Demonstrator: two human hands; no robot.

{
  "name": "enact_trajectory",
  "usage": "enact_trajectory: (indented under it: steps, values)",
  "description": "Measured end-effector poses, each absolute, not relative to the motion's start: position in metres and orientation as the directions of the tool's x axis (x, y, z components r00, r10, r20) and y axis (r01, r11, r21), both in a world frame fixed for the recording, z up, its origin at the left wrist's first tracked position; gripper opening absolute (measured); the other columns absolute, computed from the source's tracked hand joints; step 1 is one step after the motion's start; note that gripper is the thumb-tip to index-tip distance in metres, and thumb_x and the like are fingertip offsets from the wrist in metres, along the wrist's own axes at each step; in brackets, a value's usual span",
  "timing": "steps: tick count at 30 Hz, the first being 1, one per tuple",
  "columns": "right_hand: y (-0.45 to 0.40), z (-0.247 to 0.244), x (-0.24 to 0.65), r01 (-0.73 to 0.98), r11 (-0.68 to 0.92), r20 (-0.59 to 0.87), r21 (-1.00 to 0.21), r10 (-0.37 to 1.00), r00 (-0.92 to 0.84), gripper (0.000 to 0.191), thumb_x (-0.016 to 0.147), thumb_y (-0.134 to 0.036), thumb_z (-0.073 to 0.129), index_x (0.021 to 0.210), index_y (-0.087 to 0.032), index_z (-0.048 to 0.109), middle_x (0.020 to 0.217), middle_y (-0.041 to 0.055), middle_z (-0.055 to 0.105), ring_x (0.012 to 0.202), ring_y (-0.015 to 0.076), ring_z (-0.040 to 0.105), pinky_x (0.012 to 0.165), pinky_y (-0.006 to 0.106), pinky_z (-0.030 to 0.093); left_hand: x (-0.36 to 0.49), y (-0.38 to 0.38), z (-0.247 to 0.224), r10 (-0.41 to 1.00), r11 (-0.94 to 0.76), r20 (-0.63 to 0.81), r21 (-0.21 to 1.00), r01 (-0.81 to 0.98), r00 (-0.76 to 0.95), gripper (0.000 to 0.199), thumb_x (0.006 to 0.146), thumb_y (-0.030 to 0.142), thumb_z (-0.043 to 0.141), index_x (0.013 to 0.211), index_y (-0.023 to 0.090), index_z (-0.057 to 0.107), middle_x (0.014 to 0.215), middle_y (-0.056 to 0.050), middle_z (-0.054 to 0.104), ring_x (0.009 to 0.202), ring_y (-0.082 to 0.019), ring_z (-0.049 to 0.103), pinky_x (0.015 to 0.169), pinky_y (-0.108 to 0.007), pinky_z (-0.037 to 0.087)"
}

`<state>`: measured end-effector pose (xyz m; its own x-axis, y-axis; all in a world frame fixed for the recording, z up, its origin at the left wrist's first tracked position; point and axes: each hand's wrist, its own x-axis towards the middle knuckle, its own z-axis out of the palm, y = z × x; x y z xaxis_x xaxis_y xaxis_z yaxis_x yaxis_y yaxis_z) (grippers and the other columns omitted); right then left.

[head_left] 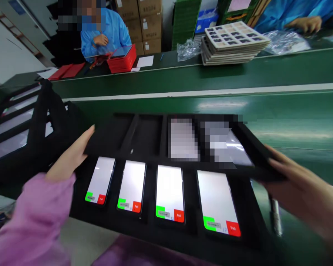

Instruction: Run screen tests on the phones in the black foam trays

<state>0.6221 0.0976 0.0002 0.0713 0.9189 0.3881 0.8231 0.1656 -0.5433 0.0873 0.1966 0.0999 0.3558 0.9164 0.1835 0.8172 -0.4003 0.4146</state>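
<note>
A black foam tray [150,162] lies in front of me. Its near row holds several lit phones [170,190] with white screens and green and red corner blocks. In the far row, the two left slots [146,136] are bare and the two right ones hold screens, partly blurred. My left hand [72,155] is at the tray's left edge, fingers together and pointing forward, thumb hidden. My right hand [299,184] grips the tray's right edge, fingers and thumb around its raised corner.
More black trays with phones [13,122] stand at the left. A pen-like tool [276,218] lies at the right. Beyond the green belt [183,81] are stacked sheets [235,40], red trays [122,61] and plastic bags [188,50]. Two people in blue sit opposite.
</note>
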Motion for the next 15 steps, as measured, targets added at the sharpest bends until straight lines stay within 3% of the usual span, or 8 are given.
enact_trajectory:
  steps: [2,3,5,8,10,12,15]
  values:
    - [0.149,0.005,0.624,0.788,0.191,0.361,-0.585,0.932,0.042,0.052,0.121,-0.053,0.033,0.139,-0.018,0.067,0.104,0.0097,0.076,0.088,0.0187,0.075,0.079,0.032,0.064,0.111,0.258,0.100,0.942,-0.332,0.120,0.467,0.819,0.313,0.096,0.110,0.083,0.009,0.135,0.020,0.077,0.125,-0.010,0.084,0.119,-0.032,0.079,0.111,-0.055,0.062]
    - [0.170,0.007,0.623,0.783,0.189,0.356,-0.593,0.933,0.044,0.052,0.119,-0.057,0.042,0.137,-0.015,0.066,0.107,0.0088,0.075,0.090,0.0185,0.075,0.081,0.035,0.065,0.121,0.282,0.098,0.969,-0.231,0.048,0.512,0.827,0.241,0.098,0.109,0.084,0.010,0.133,0.017,0.077,0.128,-0.011,0.082,0.123,-0.031,0.077,0.113,-0.054,0.060]
    - [0.189,0.015,0.621,0.788,0.198,0.364,-0.583,0.931,0.035,0.052,0.115,-0.061,0.054,0.135,-0.015,0.068,0.114,0.0089,0.074,0.096,0.0195,0.074,0.086,0.037,0.065,0.138,0.308,0.095,0.986,-0.145,0.010,0.536,0.832,0.165,0.089,0.108,0.083,0.024,0.136,0.013,0.073,0.139,-0.015,0.077,0.134,-0.032,0.071,0.119,-0.056,0.053]
    - [0.159,0.030,0.608,0.816,0.268,0.371,-0.512,0.926,-0.072,0.048,0.117,-0.060,0.048,0.126,-0.022,0.076,0.129,0.0122,0.076,0.111,0.0220,0.074,0.094,0.038,0.062,0.163,0.292,0.097,0.976,-0.187,0.010,0.554,0.811,0.218,0.067,0.099,0.074,0.055,0.131,0.019,0.075,0.143,-0.015,0.074,0.136,-0.035,0.067,0.122,-0.058,0.050]
    - [0.123,0.040,0.591,0.827,0.345,0.338,-0.445,0.919,-0.202,0.050,0.117,-0.059,0.046,0.107,-0.027,0.084,0.138,0.0089,0.075,0.123,0.0253,0.072,0.102,0.042,0.058,0.181,0.257,0.101,0.925,-0.315,-0.009,0.537,0.783,0.379,0.044,0.094,0.063,0.063,0.110,0.026,0.082,0.135,-0.009,0.077,0.129,-0.033,0.069,0.120,-0.056,0.051]
    - [0.097,0.046,0.571,0.848,0.375,0.293,-0.374,0.916,-0.275,0.049,0.116,-0.057,0.048,0.105,-0.028,0.086,0.153,0.0093,0.068,0.133,0.0337,0.067,0.106,0.053,0.055,0.201,0.221,0.104,0.816,-0.513,-0.034,0.420,0.749,0.577,0.034,0.096,0.049,0.057,0.091,0.028,0.084,0.128,-0.007,0.078,0.125,-0.033,0.070,0.117,-0.061,0.050]
    - [0.087,0.043,0.548,0.901,0.331,0.239,-0.281,0.933,-0.268,0.047,0.117,-0.049,0.046,0.115,-0.021,0.084,0.170,0.0174,0.050,0.143,0.0456,0.058,0.107,0.067,0.050,0.227,0.182,0.097,0.741,-0.641,-0.080,0.211,0.738,0.667,0.044,0.101,0.035,0.043,0.096,0.027,0.086,0.133,-0.011,0.076,0.130,-0.038,0.065,0.112,-0.069,0.048]
